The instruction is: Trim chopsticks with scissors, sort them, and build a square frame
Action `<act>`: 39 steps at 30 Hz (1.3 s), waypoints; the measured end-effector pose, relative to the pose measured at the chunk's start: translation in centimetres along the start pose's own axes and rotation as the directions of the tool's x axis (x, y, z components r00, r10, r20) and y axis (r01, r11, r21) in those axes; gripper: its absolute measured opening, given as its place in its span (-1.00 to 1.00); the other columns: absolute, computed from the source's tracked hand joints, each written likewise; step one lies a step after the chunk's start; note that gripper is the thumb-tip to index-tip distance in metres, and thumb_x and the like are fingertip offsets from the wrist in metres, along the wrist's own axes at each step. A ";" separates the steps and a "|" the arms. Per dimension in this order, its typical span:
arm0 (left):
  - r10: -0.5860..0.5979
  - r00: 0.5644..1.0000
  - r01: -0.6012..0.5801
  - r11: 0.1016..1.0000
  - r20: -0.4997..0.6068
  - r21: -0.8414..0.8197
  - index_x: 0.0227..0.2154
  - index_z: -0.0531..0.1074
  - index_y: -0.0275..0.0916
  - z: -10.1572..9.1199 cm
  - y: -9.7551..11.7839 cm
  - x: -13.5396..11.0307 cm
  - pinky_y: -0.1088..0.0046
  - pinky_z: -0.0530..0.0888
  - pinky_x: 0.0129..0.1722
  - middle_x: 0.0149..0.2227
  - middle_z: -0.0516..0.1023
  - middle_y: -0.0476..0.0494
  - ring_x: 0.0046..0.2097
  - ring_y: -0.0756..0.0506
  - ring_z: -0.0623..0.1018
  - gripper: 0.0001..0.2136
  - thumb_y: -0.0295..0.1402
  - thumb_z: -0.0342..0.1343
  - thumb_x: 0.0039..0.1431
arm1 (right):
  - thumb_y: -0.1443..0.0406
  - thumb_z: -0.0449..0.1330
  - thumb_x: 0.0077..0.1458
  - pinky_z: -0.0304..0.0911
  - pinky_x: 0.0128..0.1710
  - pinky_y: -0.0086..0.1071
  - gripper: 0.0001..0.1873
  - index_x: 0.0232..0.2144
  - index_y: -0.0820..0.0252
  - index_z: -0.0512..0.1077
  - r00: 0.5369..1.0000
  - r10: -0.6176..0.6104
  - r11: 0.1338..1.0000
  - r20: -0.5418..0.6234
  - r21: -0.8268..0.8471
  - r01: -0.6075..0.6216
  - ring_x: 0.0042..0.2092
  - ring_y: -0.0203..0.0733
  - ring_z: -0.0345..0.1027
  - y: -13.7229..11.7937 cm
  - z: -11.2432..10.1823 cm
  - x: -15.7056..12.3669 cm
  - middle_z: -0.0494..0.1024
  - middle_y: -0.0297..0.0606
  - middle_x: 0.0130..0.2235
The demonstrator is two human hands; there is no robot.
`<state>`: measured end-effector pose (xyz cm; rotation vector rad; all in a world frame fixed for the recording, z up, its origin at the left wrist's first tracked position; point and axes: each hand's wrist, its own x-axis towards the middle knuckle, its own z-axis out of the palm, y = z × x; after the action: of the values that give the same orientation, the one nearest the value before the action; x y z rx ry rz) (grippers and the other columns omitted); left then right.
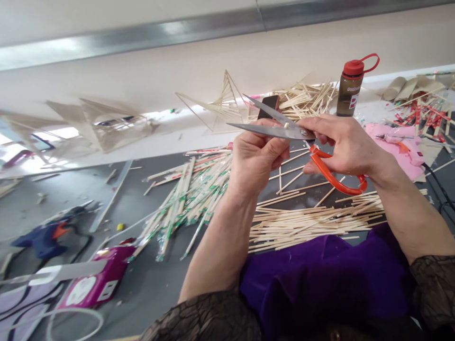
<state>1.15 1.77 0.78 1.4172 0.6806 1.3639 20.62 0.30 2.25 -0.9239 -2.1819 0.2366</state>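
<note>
My right hand (344,142) grips a pair of scissors (330,173) by its orange handles, with the blades spread apart and pointing left. My left hand (258,161) is closed right beside the blades, thumb against fingers, on a thin wooden stick. The pale end of that stick (286,125) shows between the blades near the pivot; the rest is hidden by the hand. Below both hands lies a spread of loose wooden sticks (302,225). To the left is a pile of sticks in clear wrappers with green print (194,199).
A bottle with a red lid (350,87) stands at the back, beside a heap of sticks (305,97). Stick frameworks (227,102) stand behind. A blue glue gun (46,239) and magenta box (103,274) lie left; a pink glue gun (394,142) lies right.
</note>
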 end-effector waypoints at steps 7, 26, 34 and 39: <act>0.086 0.996 -0.085 0.993 -0.009 0.088 -0.28 0.54 -0.11 0.1 -0.7 0.0 0.50 0.51 -0.46 -0.31 0.66 -0.08 -0.31 -0.04 0.63 -0.73 -0.07 0.34 0.05 | 0.07 0.39 -0.07 0.27 -0.33 -0.25 -0.43 0.00 0.12 0.51 0.994 0.103 0.987 0.048 -0.131 -0.096 -0.34 -0.18 0.35 -0.3 -2.1 -0.2 0.56 -0.27 -0.23; 0.069 0.988 -0.043 0.982 -0.135 0.185 -0.47 0.63 -0.18 2.4 -4.3 -0.4 0.54 0.45 -0.52 -0.50 0.63 -0.01 -0.50 0.05 0.51 -0.97 -0.44 0.34 -0.01 | 0.18 0.34 -0.09 0.00 -0.53 -0.25 -0.74 -0.27 -0.01 0.48 0.993 0.079 0.824 0.083 -0.567 -0.018 -0.42 -0.08 0.31 -0.6 -3.8 -0.7 0.45 -0.22 -0.45; 0.104 0.985 -0.063 0.959 -0.136 0.278 -0.39 0.59 -0.19 1.7 -3.8 -0.2 0.50 0.48 -0.41 -0.39 0.64 -0.07 -0.36 -0.01 0.58 -0.93 -0.34 0.31 0.06 | 0.13 0.43 -0.13 0.25 -0.39 -0.12 -0.55 -0.14 0.05 0.52 0.984 0.177 0.864 0.013 -0.481 -0.149 -0.29 0.09 0.42 -0.8 -3.2 -0.6 0.56 -0.15 -0.28; 0.318 0.945 -0.237 0.833 -0.081 0.500 -0.39 0.55 -0.14 1.5 -1.0 -0.9 0.43 0.48 -0.31 -0.39 0.59 -0.07 -0.32 -0.04 0.53 -0.94 -0.34 0.23 0.18 | 0.12 0.42 -0.06 0.34 -0.29 -0.19 -0.51 -0.05 0.04 0.49 0.996 0.069 0.966 -0.049 -0.245 -0.079 -0.28 -0.05 0.43 -1.8 -2.8 -0.5 0.56 -0.23 -0.23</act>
<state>2.65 0.89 -0.27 1.8758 1.0054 1.6227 21.84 -1.68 4.68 -1.1387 -2.1742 -0.0204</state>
